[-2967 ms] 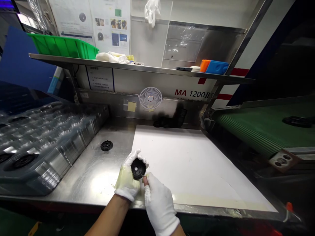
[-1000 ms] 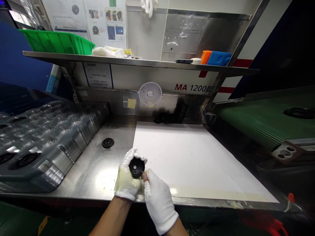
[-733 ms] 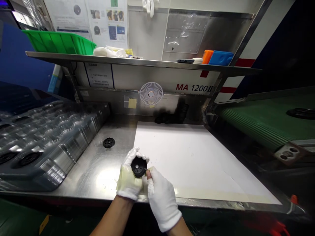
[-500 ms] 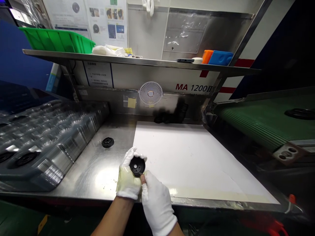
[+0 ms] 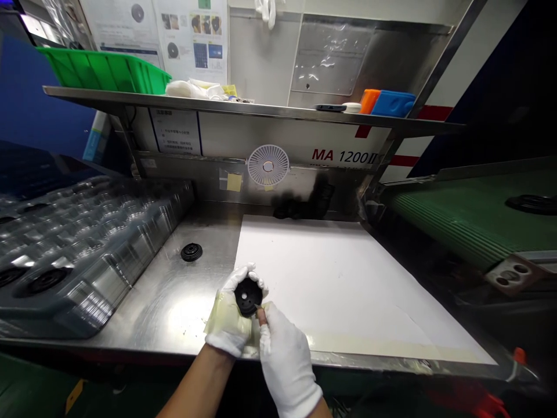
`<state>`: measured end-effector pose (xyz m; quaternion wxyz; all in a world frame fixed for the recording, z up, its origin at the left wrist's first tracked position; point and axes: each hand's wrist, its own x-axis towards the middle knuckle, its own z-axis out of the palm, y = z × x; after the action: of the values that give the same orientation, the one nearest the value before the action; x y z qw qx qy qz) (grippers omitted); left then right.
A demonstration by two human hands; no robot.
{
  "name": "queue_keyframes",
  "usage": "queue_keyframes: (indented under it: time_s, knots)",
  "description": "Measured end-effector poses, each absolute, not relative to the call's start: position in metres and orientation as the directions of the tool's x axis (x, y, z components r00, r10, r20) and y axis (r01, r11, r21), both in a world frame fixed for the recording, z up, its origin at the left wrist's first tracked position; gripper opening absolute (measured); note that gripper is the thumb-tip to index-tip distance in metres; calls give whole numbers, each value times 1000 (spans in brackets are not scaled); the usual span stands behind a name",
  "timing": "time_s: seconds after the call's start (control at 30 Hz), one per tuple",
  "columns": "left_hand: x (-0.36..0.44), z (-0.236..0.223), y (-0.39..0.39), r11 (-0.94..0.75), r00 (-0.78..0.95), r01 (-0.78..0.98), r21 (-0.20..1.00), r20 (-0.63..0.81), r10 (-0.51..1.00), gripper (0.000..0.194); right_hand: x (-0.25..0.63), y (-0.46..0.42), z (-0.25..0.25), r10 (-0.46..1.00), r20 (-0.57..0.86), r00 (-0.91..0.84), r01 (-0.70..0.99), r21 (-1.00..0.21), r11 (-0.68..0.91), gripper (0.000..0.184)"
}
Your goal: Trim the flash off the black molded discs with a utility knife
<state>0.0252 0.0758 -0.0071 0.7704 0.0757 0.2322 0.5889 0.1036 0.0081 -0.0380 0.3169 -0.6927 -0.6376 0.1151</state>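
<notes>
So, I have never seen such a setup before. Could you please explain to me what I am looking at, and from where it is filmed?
There is no robot in view; the camera sits on a person's head, looking forward and down. The gloved left hand holds a round black part with a hole near its middle. The gloved right hand has its fingers at the lower rim; I cannot tell whether they hold a small tool. On the metal workbench lie a second black part and a large white sheet. At the left are clear plastic trays, with dark parts in some pockets. At the right is a green conveyor belt with another dark piece on it.
</notes>
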Motion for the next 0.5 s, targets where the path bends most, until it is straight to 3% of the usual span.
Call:
queue_keyframes:
  time_s: [0.17,0.27,0.37,0.5]
  knots:
    - [30,-5,77,178,76,-917,357,-283,956,8,97,6,-37,958,250,141,806,-591,36,18]
    - [20,-3,74,297,206,-863,409,-251,946,19,103,9,-33,951,278,137,798,-599,61,22]
    - [12,0,72,431,355,-818,381,-255,899,20,110,11,-29,945,297,135,800,-596,73,21]
    - [17,-2,73,347,262,-853,390,-256,930,12,110,8,-29,943,285,170,822,-570,24,20]
